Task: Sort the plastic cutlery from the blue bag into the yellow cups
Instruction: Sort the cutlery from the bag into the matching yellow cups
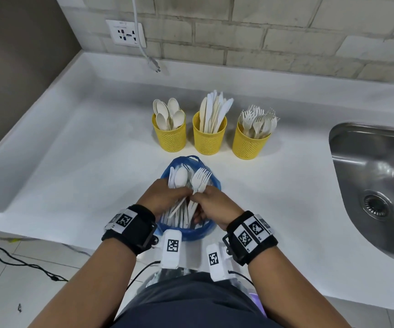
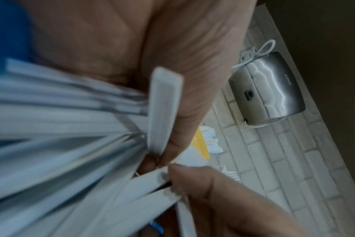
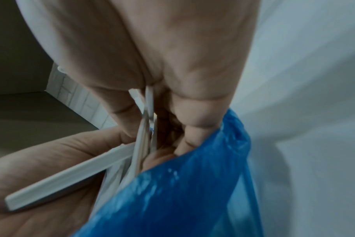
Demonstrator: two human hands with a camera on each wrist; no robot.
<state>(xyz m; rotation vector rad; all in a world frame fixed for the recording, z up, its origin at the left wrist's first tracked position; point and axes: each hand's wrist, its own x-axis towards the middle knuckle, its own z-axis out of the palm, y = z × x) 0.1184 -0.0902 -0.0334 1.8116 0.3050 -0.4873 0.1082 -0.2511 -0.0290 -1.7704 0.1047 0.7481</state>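
A blue bag (image 1: 211,185) full of white plastic cutlery sits at the counter's front edge. Both hands are inside its mouth. My left hand (image 1: 165,197) grips a bundle of handles (image 2: 61,128), with a spoon (image 1: 181,177) and knife tips sticking out beyond it. My right hand (image 1: 215,204) pinches a few forks (image 1: 200,177) by their handles (image 3: 147,128), its fingers against the bag (image 3: 182,192). Behind the bag stand three yellow mesh cups: spoons (image 1: 170,137), knives (image 1: 209,139), forks (image 1: 249,145).
A steel sink (image 1: 376,181) is set into the white counter (image 1: 73,162) at the right. A wall socket (image 1: 125,33) and a dangling plug (image 1: 154,66) are at the back. A metal hand dryer (image 2: 267,89) hangs on the brick wall.
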